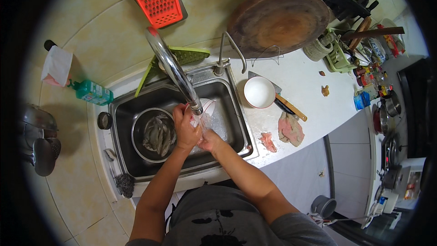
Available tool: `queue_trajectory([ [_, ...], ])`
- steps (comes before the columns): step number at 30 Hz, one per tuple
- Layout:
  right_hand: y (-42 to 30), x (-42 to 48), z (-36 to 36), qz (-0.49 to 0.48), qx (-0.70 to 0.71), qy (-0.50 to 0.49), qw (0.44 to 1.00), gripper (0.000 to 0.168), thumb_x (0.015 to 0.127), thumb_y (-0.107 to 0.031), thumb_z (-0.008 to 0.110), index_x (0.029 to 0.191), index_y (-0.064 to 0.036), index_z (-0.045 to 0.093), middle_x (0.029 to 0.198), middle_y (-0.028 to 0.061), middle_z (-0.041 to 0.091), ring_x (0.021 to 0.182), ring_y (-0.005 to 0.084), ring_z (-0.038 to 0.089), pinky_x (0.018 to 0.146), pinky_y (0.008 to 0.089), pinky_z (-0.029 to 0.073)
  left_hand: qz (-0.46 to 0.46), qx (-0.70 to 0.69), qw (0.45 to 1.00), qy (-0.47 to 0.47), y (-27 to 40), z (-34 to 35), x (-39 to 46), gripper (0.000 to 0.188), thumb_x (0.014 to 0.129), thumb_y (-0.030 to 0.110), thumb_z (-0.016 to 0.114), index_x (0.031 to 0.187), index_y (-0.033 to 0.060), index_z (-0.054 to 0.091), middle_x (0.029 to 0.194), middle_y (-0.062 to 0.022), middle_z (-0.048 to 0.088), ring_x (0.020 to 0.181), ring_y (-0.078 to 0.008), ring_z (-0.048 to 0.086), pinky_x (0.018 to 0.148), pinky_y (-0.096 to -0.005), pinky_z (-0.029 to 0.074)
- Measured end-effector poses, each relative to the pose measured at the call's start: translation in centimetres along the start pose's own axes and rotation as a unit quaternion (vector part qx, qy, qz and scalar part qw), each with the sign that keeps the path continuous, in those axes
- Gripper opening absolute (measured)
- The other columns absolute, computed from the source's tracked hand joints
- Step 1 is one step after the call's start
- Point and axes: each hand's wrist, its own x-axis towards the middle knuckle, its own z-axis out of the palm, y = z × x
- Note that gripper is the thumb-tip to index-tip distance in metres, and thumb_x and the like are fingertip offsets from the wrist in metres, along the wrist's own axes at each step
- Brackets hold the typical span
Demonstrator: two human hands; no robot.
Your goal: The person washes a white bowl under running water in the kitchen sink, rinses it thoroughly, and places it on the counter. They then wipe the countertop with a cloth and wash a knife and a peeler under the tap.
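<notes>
Water runs from the chrome faucet (174,71) over both hands in the steel sink (124,157). My left hand (187,126) is raised under the spout, its fingers at a white cloth or dish with red marks (207,106); which of these it is, and whether it is gripped, is unclear. Lower and to the right, my right hand (209,140) is in the stream, its fingers partly hidden by splashing water. Just left of the hands, a round metal bowl (136,152) in the sink holds several grey, shrimp-like pieces (158,136).
On the counter right of the sink are a white bowl (259,92), a wooden-handled knife (293,109), a crumpled cloth (290,129) and a pink scrap (268,141). A round wooden chopping board (280,20) leans behind. A green pump bottle (94,92) and steel scourer (124,185) are at left.
</notes>
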Motion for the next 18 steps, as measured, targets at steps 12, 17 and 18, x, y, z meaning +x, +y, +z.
queue_trajectory([
  [12,-8.4,-2.8,3.5,-0.392,-0.83,0.084,0.387,0.056,0.069,-0.003,0.068,0.125,-0.006,0.06,0.078,0.0187,0.069,0.07,0.0342,0.068,0.067,0.0438,0.055,-0.133,-0.082,0.955,-0.253,-3.7,-2.4,2.9,0.037,0.082,0.025,0.068,0.113,0.0057,0.064,0.096,-0.0163,0.061,0.092,-0.0303,0.06,0.084,-0.0382,0.046],
  [17,-8.0,-4.5,4.9,-0.41,-0.85,0.062,0.325,0.054,0.072,-0.004,0.064,0.125,-0.007,0.058,0.076,0.0188,0.068,0.067,0.0351,0.067,0.064,0.0441,0.053,-0.428,-0.346,0.757,-0.352,-4.9,-3.2,4.0,0.033,0.091,0.028,0.061,0.115,0.005,0.066,0.107,-0.0045,0.068,0.098,-0.0126,0.061,0.087,-0.0299,0.045],
  [18,-8.0,-4.3,4.6,-0.415,-0.843,0.056,0.338,0.052,0.073,-0.004,0.063,0.125,-0.007,0.058,0.076,0.0187,0.068,0.067,0.0352,0.067,0.063,0.0441,0.053,-0.413,-0.373,0.751,-0.356,-4.7,-3.3,4.0,0.034,0.09,0.028,0.061,0.115,0.0056,0.066,0.106,-0.0019,0.068,0.098,-0.0136,0.061,0.09,-0.0286,0.044],
])
